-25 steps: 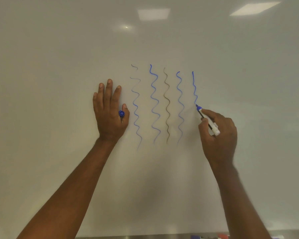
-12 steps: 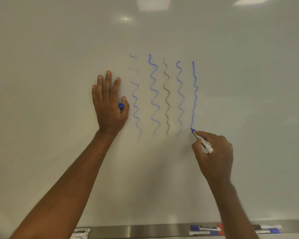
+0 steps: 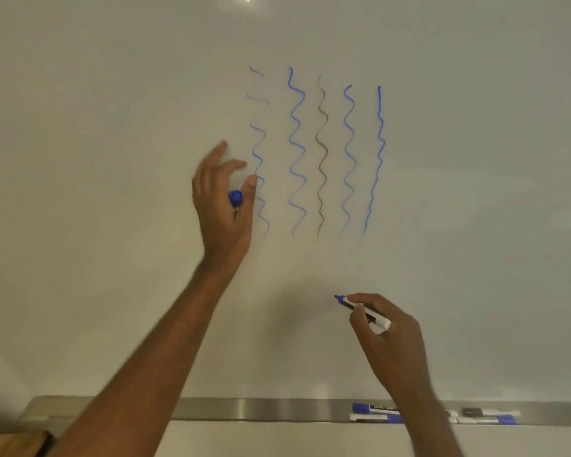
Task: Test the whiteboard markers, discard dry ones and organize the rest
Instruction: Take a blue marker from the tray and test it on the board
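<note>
My right hand (image 3: 388, 334) grips an uncapped blue whiteboard marker (image 3: 365, 312), tip pointing up-left, just off the whiteboard (image 3: 112, 159) and well below the drawn lines. My left hand (image 3: 223, 206) is lifted from the board with fingers spread, and the blue marker cap (image 3: 235, 197) is pinched between thumb and forefinger. Several wavy test lines (image 3: 320, 153) run down the board: a faint one at the left, three blue, one brown. The newest blue line (image 3: 376, 159) is at the right.
A metal tray (image 3: 261, 409) runs along the board's lower edge. Several capped markers (image 3: 376, 413) lie in it at the right, more (image 3: 488, 416) past my right wrist. A wooden object (image 3: 10, 445) shows at the lower left corner.
My right hand finished the rightmost blue line and dropped away from the board with the marker. My left hand peeled its palm off the board, still holding the cap. The camera tilted down.
</note>
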Demonstrator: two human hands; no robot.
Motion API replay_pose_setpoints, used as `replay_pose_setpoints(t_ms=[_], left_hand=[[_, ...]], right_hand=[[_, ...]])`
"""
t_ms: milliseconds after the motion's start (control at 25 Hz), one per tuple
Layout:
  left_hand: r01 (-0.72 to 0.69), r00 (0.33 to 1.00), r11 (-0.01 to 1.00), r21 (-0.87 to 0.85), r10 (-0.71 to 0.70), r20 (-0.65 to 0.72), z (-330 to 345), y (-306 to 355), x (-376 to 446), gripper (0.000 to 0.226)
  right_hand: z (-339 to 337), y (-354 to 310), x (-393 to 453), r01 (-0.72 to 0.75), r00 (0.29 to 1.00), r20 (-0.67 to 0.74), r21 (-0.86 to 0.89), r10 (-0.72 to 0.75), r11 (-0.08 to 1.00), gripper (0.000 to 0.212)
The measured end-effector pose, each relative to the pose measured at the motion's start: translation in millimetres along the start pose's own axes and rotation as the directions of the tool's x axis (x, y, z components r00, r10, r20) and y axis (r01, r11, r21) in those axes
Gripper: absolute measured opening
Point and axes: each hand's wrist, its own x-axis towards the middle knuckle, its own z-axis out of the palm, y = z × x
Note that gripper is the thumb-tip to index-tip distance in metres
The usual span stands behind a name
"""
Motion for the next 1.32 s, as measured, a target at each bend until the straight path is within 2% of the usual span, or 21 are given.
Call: replay_pose_setpoints(t_ms=[80,160,240,320,360,440,480,640,760,960,1120,1320], left_hand=[[0.202,0.979,0.957,-0.208,-0.199,0.035,0.0,24.9,-47.5,0.008],[0.487,0.873,0.794,-0.365,-0.459,0.167,1.9,49.3,-96.4,0.005],[0.731,0.672,0.554,-0.397,-0.687,0.279,5.6,65.3,-138.4,0.011],[0.881,0.413,0.265,-0.392,-0.835,0.363,7.0,73.7,-166.9,0.022],[0.912,0.298,0.134,-0.387,-0.866,0.401,7.6,74.9,-177.5,0.026],[0.924,0.129,-0.062,-0.378,-0.879,0.459,9.1,76.0,-193.3,0.029],[0.918,0.073,-0.129,-0.375,-0.875,0.479,9.3,76.5,-199.1,0.029],[0.849,-0.102,-0.355,-0.392,-0.837,0.538,7.9,80.3,-215.5,0.031],[0.764,-0.168,-0.476,-0.435,-0.798,0.579,7.5,85.8,-222.3,0.034],[0.681,-0.199,-0.566,-0.463,-0.753,0.628,8.7,94.1,-225.0,0.038],[0.697,-0.193,-0.551,-0.459,-0.76,0.621,12.4,103.8,-227.9,0.038],[0.711,-0.179,-0.543,-0.447,-0.754,0.631,13.0,115.2,-234.8,0.035]], right_hand=[[-1.4,7.5,-13.0,-0.042,0.999,0.037,0.075,0.039,0.996,0.028],[-1.2,14.4,-25.0,-0.103,0.994,0.06,0.131,0.096,0.986,0.031],[-0.8,19.5,-35.6,-0.15,0.987,0.088,0.182,0.136,0.972,0.03],[-1.6,22.8,-46.2,-0.158,0.985,0.107,0.234,0.137,0.959,0.029],[-2.2,23.7,-51.5,-0.159,0.984,0.114,0.259,0.134,0.953,0.027],[-1.0,26.1,-64.8,-0.168,0.982,0.134,0.298,0.133,0.94,0.018],[0.6,27.4,-71.9,-0.178,0.98,0.141,0.314,0.139,0.933,0.014],[6.2,37.2,-92.1,-0.238,0.969,0.153,0.349,0.195,0.906,0.031],[1.9,39.4,-93.9,-0.245,0.967,0.163,0.4,0.195,0.883,0.023],[-1.6,45.7,-91.9,-0.169,0.974,0.207,0.377,0.095,0.91,0.02],[-0.1,53.9,-92.0,-0.106,0.971,0.238,0.344,0.023,0.933,0.018],[1.5,64.0,-93.8,-0.095,0.959,0.282,0.318,0.001,0.943,0.019]])
